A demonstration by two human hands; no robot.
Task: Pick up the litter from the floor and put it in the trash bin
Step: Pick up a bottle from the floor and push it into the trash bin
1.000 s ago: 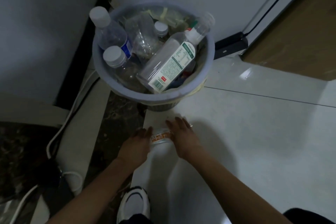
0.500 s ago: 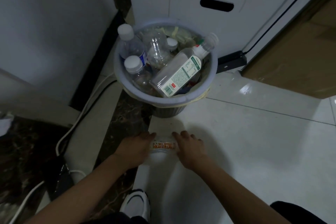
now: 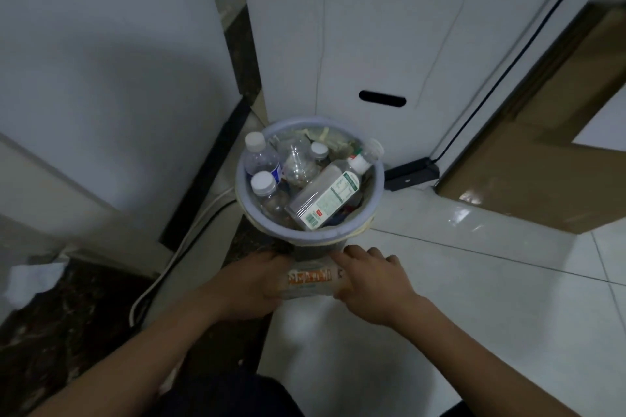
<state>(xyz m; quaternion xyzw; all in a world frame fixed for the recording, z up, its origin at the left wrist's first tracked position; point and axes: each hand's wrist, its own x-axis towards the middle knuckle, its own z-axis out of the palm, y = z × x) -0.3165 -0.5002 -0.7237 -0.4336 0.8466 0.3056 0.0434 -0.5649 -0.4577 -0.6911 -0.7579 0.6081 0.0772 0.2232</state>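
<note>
A round pale-blue trash bin stands in the corner, full of clear plastic bottles with white caps; a large labelled bottle lies slanted across the top. Just in front of the bin, a clear bottle with an orange-and-white label lies sideways between my hands. My left hand grips its left end, and my right hand grips its right end with fingers curled over it. Whether the bottle touches the floor I cannot tell.
White cabinet panels stand behind and left of the bin. A white cable runs along a dark marble strip. A black box with a cord sits right of the bin. Crumpled white paper lies far left. Brown board leans right.
The view has pulled back and up, so the bin looks smaller and farther. Both hands have stayed on the labelled bottle and closed tighter around its ends.
</note>
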